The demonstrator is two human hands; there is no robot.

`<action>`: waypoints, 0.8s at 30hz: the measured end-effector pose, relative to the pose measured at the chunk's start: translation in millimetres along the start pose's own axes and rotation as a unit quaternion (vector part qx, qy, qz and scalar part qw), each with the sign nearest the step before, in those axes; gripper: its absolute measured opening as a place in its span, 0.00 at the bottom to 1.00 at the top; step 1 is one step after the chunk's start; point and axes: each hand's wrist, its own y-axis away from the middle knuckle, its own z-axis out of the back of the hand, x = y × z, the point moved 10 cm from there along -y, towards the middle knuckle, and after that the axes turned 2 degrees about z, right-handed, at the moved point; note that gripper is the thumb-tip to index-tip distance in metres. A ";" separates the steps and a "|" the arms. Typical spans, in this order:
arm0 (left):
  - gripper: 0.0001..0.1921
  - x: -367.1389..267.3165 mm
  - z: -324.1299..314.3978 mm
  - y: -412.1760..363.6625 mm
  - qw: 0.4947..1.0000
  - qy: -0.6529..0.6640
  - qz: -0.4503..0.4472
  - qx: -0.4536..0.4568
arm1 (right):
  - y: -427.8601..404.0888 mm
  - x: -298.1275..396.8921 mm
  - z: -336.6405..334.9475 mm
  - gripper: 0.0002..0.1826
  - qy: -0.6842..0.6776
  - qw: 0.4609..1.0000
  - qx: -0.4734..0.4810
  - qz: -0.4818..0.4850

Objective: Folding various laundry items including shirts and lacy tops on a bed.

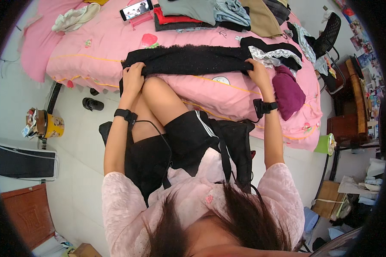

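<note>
A long black garment [193, 60] lies stretched sideways across the near side of the bed, with a fuzzy or lacy far edge. At its left end my left hand [134, 77] grips the near corner, just beyond my knee. The thumb and fingers of my right hand [258, 74] pinch the opposite end. Beyond that hand, a black garment with white lace trim [275, 57] lies crumpled. A bunched purple cloth [287, 91] rests to the right of my right forearm.
Folded clothes [186, 14] are stacked at the back of the pink bedspread [96, 61]. Left of them, a phone [136, 10] leans on a pink stand. A white cloth shoe or cap [77, 17] lies farther left. A yellow bucket [54, 125] and black shoe [93, 104] are on the floor.
</note>
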 end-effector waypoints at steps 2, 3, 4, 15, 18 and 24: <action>0.21 10.5 1.7 -2.4 0.999 0.026 0.028 0.007 | -3.9 -8.3 5.4 0.20 -0.061 0.998 -0.022 0.002; 0.21 14.6 2.4 -5.0 0.997 0.052 0.057 0.017 | -5.1 -15.5 11.1 0.20 -0.121 0.992 -0.042 0.003; 0.19 21.2 10.2 -7.9 0.990 0.072 0.120 0.029 | -6.4 -20.6 16.1 0.20 -0.121 0.992 -0.043 0.004; 0.14 3.4 59.0 -75.7 0.870 0.377 0.079 0.309 | 19.3 -13.2 76.3 0.16 -0.499 0.849 0.117 -0.128; 0.19 3.7 25.5 -89.9 0.822 0.414 0.054 0.388 | 19.5 -33.2 54.3 0.16 -0.508 0.829 0.160 -0.170; 0.20 57.1 -72.4 -93.8 0.845 0.299 0.174 0.407 | -3.1 -121.0 -3.5 0.23 -0.309 0.929 0.133 -0.154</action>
